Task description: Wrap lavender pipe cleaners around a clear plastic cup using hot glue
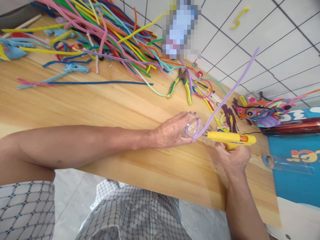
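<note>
My left hand (173,130) is closed around a small clear plastic piece (190,129) with a lilac pipe cleaner (228,93) wrapped on it; the pipe cleaner's free end rises up to the right. My right hand (232,156) grips a yellow glue gun (231,139), its nozzle pointing left and touching the clear piece where the pipe cleaner wraps. Both hands hover just above the wooden table (100,110).
A big heap of coloured pipe cleaners (100,36) covers the table's far side. Yellow-and-green-handled pliers (181,85) lie behind my hands. A colourful pipe-cleaner figure (260,111) and a blue box (297,166) are at the right. A clear tube (285,163) lies by the box.
</note>
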`<state>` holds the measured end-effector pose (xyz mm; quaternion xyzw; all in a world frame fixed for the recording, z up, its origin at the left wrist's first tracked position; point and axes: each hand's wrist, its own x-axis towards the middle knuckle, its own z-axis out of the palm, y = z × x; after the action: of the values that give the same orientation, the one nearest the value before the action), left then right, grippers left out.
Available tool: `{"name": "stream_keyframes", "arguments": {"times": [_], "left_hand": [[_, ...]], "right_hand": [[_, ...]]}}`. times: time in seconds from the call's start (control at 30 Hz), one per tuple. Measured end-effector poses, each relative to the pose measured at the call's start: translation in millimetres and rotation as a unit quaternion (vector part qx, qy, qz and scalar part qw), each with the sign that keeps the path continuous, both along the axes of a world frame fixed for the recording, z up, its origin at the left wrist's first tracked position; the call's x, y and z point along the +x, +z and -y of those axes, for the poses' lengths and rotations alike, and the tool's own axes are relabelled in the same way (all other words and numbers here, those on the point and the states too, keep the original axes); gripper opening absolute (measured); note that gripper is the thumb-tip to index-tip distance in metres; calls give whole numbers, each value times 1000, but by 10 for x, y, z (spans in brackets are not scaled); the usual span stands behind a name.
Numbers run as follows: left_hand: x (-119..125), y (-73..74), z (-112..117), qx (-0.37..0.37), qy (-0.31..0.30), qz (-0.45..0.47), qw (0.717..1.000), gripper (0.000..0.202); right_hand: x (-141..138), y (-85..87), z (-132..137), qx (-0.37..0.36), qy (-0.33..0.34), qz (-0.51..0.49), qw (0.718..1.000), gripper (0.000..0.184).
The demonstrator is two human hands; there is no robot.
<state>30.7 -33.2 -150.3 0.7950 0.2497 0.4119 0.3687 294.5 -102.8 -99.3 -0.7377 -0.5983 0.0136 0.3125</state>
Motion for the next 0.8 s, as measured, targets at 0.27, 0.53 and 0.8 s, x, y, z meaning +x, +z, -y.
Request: {"name": "stream_keyframes", "arguments": {"times": [0.27,0.53,0.8], "left_hand": [[6,-12,2,21,4,-3,1000,66],[8,-25,5,12,1,8,1000,68],[6,-12,5,3,0,2,1000,69]], "right_hand": [[-68,45,-7,1,0,-13,1000,23],[-47,-11,-8,16,-14,-5,1000,21],[-22,-34,-9,16,-17,-11,1000,22]]}}
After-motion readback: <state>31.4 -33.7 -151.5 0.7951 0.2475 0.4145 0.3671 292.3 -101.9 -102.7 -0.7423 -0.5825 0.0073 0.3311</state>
